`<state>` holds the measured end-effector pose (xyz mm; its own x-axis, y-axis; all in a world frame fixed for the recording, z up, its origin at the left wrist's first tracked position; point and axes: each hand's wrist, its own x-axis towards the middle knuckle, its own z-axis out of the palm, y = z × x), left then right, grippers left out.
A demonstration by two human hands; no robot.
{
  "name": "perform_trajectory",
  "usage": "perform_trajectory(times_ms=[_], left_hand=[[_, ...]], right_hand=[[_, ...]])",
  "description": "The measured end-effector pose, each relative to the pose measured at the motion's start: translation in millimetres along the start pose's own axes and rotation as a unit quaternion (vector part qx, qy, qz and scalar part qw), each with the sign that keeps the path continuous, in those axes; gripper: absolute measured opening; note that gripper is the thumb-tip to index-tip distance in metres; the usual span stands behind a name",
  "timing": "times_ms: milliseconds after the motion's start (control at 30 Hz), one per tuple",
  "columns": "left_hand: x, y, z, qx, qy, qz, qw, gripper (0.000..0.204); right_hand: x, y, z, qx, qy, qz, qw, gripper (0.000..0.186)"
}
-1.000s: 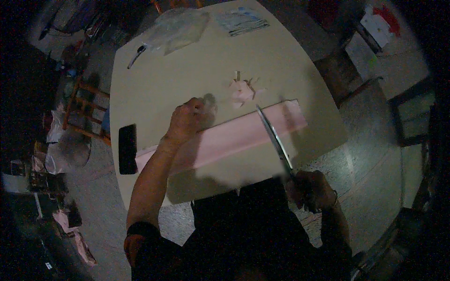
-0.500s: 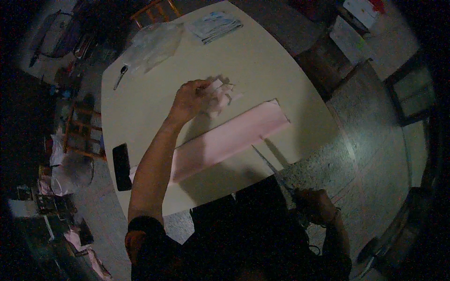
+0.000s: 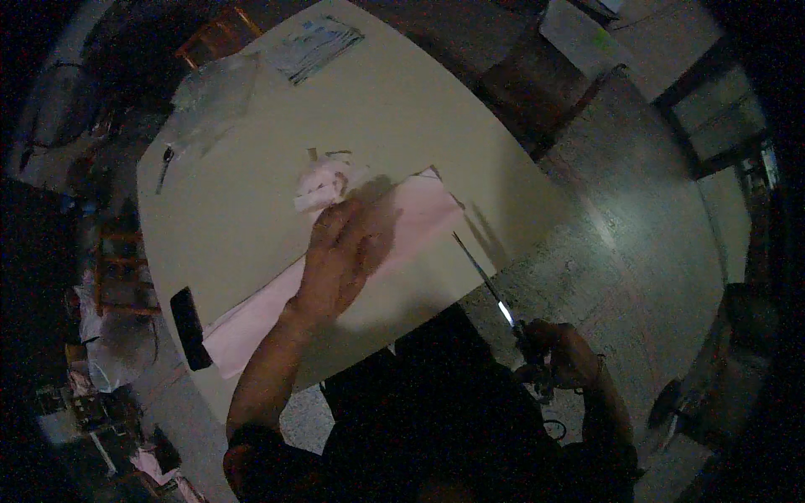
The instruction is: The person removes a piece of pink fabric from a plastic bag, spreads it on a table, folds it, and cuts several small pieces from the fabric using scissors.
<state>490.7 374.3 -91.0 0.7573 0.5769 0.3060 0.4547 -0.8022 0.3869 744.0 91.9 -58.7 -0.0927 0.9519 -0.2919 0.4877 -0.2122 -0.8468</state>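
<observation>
A long, folded pink strip (image 3: 260, 318), paper or cloth I cannot tell, lies slantwise across the pale table. My left hand (image 3: 342, 251) is over its middle with the fingers reaching forward, and nothing shows in its grasp. Just beyond the fingertips sits a small heap of pale pink scraps (image 3: 323, 182). At the table's near right edge, my right hand (image 3: 560, 354) grips a pair of scissors (image 3: 503, 310). Their long blades point up and left, with the tips close to the strip's right end but apart from it.
A black, phone-like slab (image 3: 191, 327) lies by the strip's left end. Farther back on the table (image 3: 419, 109) are a small dark-handled tool (image 3: 165, 168), a clear plastic bag (image 3: 210, 101) and a flat printed bundle (image 3: 314, 49). A wooden chair (image 3: 126, 268) stands to the left.
My left hand has come back from the scraps to the pink strip, letting the scraps go onto the table. The view has shifted; my right hand still holds the scissors.
</observation>
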Motion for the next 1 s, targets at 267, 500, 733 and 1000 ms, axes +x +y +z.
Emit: perform_trajectory(times_ms=[267, 500, 733, 1000], left_hand=[[0, 16, 33, 0.035, -0.057, 0.026, 0.997, 0.056], [-3, 15, 36, 0.043, -0.07, 0.012, 0.997, 0.06], [1, 19, 32, 0.038, -0.086, 0.0, 0.996, 0.061], [-2, 14, 36, 0.043, -0.098, -0.009, 0.994, 0.067]], right_hand=[[-3, 1, -4, 0.07, 0.0, 0.109, 0.992, 0.037], [21, -6, -4, 0.137, -0.019, 0.174, 0.975, 0.035], [40, 9, -2, 0.013, -0.002, 0.008, 1.0, 0.033], [60, -11, -1, 0.012, 0.002, 0.085, 0.996, 0.035]])
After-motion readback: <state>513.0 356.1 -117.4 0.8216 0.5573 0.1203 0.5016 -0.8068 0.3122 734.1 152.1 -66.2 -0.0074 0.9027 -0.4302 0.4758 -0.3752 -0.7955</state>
